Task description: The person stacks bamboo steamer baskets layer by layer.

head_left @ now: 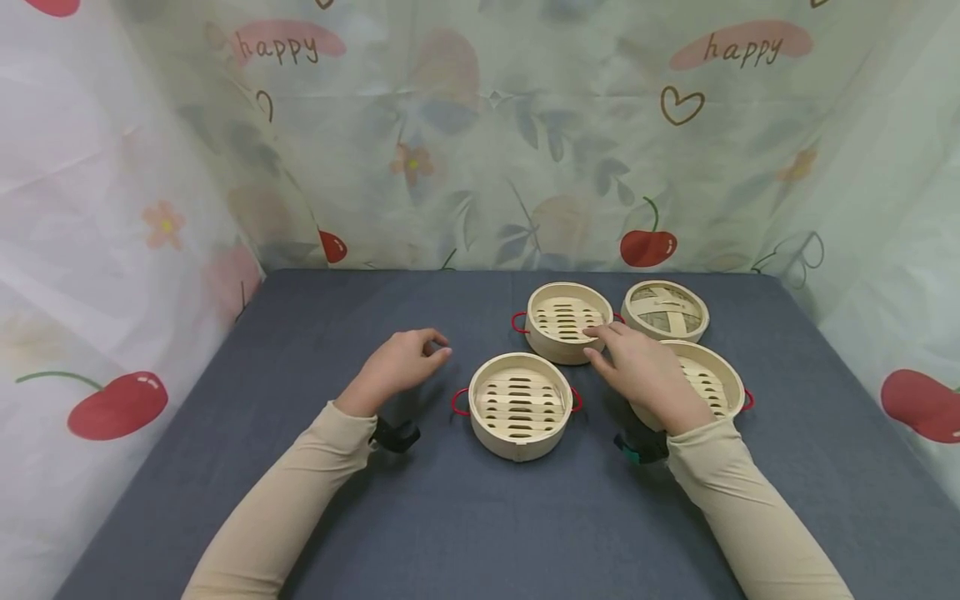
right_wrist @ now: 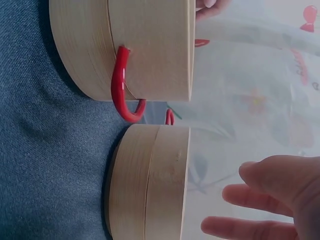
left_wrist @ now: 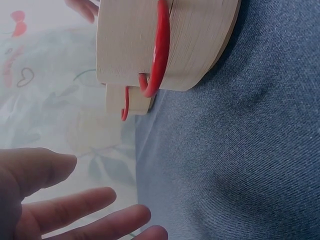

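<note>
A round bamboo steamer basket [head_left: 520,450] with red side handles and a slatted base sits between the two hands. To its left, my left hand [head_left: 400,362] hovers over the cloth, fingers relaxed, holding nothing. My right hand [head_left: 641,367] hangs above the gap between the baskets, fingers loosely extended and apart from anything I can make out. Just beyond its fingertips stands a second steamer basket [head_left: 564,350], also red-handled. Partly hidden under the right hand and wrist is a third basket [head_left: 723,379]. In the right wrist view, basket walls [right_wrist: 165,190] stand beside the fingers.
A woven bamboo steamer lid [head_left: 667,310] lies at the back right, close behind the third basket. Dark blue-grey cloth [head_left: 450,533] covers the table. Printed curtains [head_left: 487,167] enclose the back and both sides. Each wrist wears a dark strap [head_left: 395,435].
</note>
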A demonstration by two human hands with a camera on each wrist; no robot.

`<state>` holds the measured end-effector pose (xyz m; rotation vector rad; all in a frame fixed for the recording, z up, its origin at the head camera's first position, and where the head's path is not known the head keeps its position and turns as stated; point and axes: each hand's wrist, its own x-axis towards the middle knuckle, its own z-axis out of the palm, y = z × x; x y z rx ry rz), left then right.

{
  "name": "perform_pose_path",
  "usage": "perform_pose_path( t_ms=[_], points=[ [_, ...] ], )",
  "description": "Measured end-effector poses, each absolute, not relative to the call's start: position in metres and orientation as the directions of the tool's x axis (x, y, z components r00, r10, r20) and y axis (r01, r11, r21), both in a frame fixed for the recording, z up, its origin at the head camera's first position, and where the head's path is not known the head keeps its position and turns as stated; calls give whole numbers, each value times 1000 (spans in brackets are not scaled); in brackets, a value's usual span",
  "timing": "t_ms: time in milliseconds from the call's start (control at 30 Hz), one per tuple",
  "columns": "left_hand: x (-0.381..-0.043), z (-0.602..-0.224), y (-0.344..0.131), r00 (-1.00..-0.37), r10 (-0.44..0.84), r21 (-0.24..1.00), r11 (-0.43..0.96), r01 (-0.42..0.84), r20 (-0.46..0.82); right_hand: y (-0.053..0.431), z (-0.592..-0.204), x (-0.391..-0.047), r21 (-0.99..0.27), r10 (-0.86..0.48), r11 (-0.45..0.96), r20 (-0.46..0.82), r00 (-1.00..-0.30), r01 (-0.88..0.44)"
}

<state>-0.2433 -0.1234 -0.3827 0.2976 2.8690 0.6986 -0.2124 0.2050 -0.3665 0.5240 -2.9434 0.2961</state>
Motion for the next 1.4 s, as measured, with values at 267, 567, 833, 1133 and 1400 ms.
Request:
perform_pose_path(
  t_ms=[267,567,833,1133,1400],
  points=[
    [-242,-385,-127,-957,260,512,844,158,-132,212,-363,-209,-212,-316,913,173,-933,-349],
    [-238,-385,-132,-946,293,595,788,156,-140,221,-362,-206,-314,-277,896,158,-948,-314],
    [-232,-386,-132,-935,325,679,719,148,-140,228,-362,-201,-387,-250,872,177,-952,-300],
    [-227,-389,-134,-915,379,776,616,137,-140,235,-360,-192,-443,-241,840,213,-947,-313],
    [-223,-395,-136,-886,438,835,537,121,-153,244,-367,-187,-420,-250,828,317,-915,-372]
  ],
)
